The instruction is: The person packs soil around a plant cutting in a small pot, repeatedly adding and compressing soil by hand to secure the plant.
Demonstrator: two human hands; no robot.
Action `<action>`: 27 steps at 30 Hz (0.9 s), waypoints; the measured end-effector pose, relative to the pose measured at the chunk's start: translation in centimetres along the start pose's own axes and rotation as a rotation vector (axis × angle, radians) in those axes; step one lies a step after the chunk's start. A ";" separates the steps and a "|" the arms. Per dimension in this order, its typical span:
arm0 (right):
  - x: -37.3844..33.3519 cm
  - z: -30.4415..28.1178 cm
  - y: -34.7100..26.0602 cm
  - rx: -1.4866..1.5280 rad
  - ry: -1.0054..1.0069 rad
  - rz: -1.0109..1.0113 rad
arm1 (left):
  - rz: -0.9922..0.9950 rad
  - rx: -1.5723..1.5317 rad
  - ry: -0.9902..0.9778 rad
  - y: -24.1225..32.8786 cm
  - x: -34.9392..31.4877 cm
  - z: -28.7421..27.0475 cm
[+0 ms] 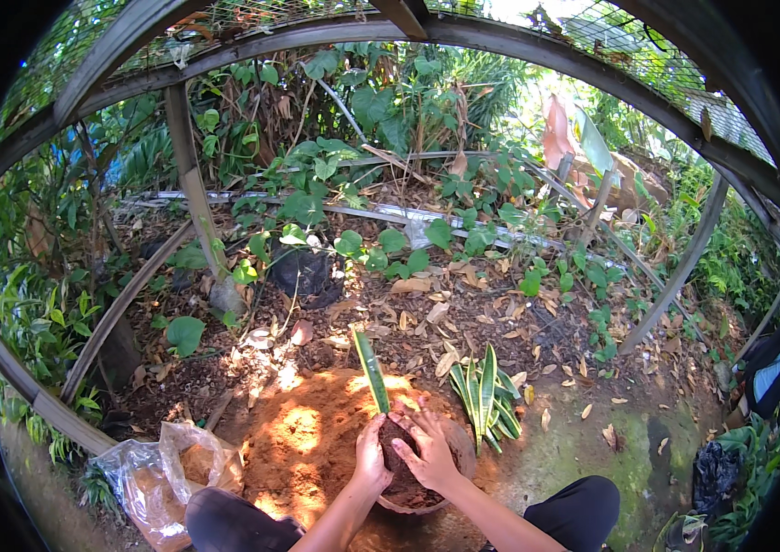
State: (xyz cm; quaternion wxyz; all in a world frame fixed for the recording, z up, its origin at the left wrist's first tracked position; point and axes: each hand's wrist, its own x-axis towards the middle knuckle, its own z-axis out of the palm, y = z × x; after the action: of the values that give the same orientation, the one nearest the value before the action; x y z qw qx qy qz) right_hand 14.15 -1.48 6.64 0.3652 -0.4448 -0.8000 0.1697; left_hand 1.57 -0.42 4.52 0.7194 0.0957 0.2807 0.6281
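Observation:
A snake plant leaf, green with yellow edges, stands upright above a round pot. Its lower end runs down to my hands, where a dark clump of soil shows between my thumbs. My left hand is closed around the clump's left side, next to the leaf base. From the right, my right hand curls over the same clump, fingers bent and partly hidden. Darker soil lies inside the pot below. More snake plant leaves lie in a bunch just right of the pot.
Reddish-brown loose soil is heaped behind and left of the pot. Clear plastic bags sit by my left knee. A black plastic bag lies far right. Wooden posts and a mesh-covered frame surround leaf litter and vines.

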 end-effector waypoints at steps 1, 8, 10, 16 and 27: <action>0.1 0.0 0.0 0.071 0.031 0.048 | 0.012 0.013 0.031 -0.1 -0.1 0.2; 0.5 0.4 -0.2 1.089 0.395 0.473 | 0.275 0.390 -0.206 -1.7 -2.2 2.1; 0.4 -0.4 -0.1 1.411 0.436 0.702 | 0.395 0.501 -0.330 -2.2 -2.8 2.4; -0.2 -1.1 -0.2 1.718 0.319 0.980 | 0.856 1.000 -0.292 -1.5 -2.8 2.3; -1.1 0.0 -1.3 1.752 0.302 0.938 | 0.979 1.373 -0.345 -1.2 -2.9 2.0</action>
State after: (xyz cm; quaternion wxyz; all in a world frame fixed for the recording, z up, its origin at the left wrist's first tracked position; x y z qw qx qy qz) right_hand 13.75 -3.13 6.89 0.5575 -0.3064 -0.0822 0.7671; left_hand 3.49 -3.00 6.36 0.1830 0.7140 0.4122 0.5355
